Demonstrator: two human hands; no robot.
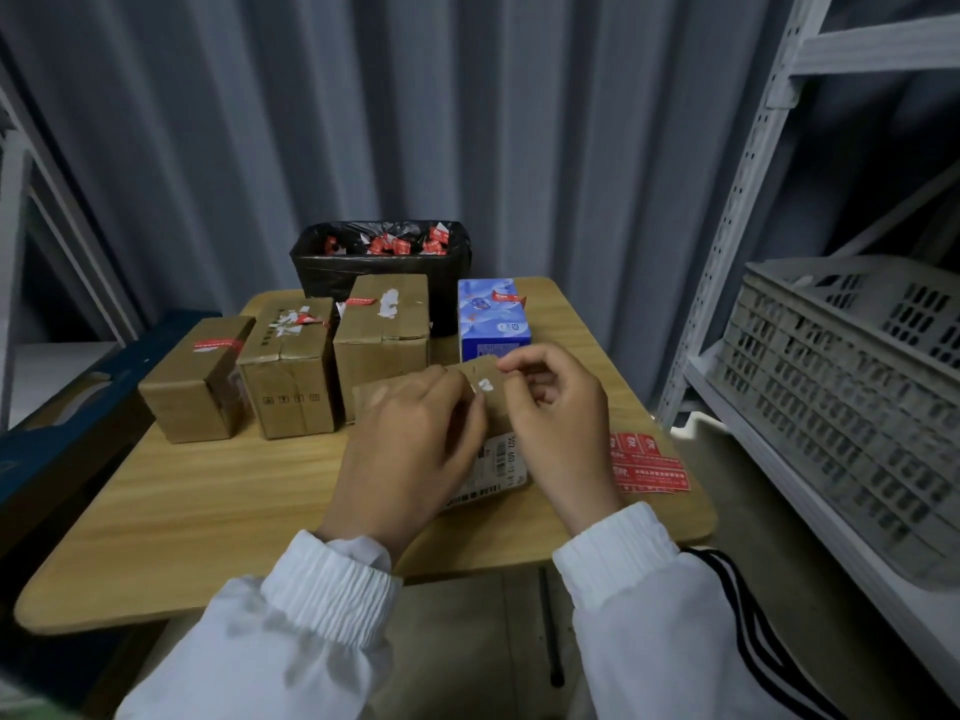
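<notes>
Carton [483,372] mostly hidden under hands [415,439].

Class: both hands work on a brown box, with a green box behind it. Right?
No: in the head view the left hand and right hand work on a brown box, with a blue box behind it, not green.

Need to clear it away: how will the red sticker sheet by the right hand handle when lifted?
The red sticker sheet lies thin and flat on the table, so probably floppy and very light. Lying flush, it may be hard to pinch. It should not roll.
</notes>
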